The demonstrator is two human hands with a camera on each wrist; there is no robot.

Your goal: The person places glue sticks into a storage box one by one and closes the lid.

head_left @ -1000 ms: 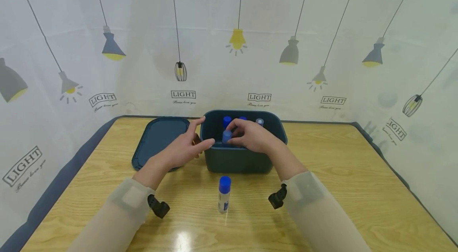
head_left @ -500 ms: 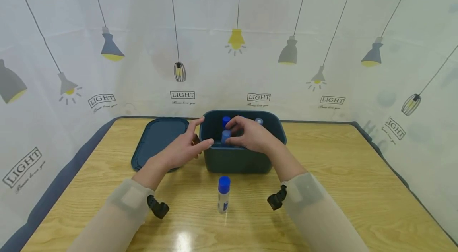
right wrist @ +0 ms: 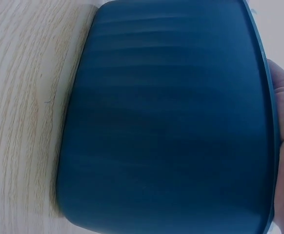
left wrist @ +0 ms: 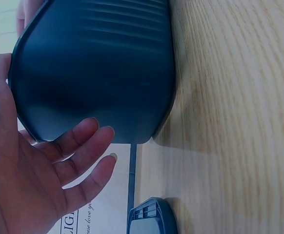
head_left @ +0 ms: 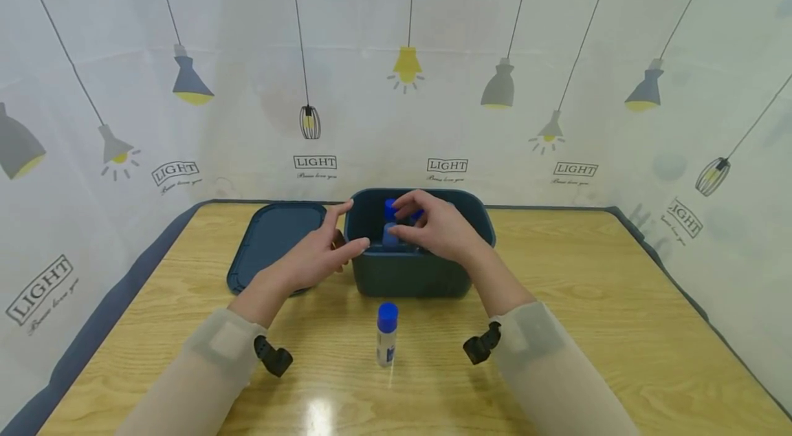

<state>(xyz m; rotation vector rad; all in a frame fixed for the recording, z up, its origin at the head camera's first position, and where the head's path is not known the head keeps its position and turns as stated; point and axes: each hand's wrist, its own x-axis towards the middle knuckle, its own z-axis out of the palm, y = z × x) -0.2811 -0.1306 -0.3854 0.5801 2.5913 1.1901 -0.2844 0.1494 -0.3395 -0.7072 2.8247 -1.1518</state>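
A dark teal box [head_left: 411, 278] stands at the back middle of the table. My left hand [head_left: 315, 254] rests against its left end, thumb and index finger at the rim; in the left wrist view the other fingers [left wrist: 91, 146] spread beside the wall. My right hand [head_left: 442, 230] reaches over the front rim, thumb and fingers spread apart. Just left of the thumb stands a glue stick with a blue cap [head_left: 389, 238]. Another blue cap [head_left: 390, 206] shows behind it, and one [head_left: 417, 214] lies partly behind my fingers. In the right wrist view the box wall [right wrist: 166, 126] hides the fingers.
Upright on the table before the box is a glue stick [head_left: 386, 336] with a blue cap. The box's lid [head_left: 276, 236] lies flat to its left. A curtain [head_left: 371, 133] printed with lamps rises behind the table.
My right hand's fingers have spread from around the blue-capped glue stick, which stays in the box. A pale cap at the right is now mostly behind the hand. My left hand holds its place.
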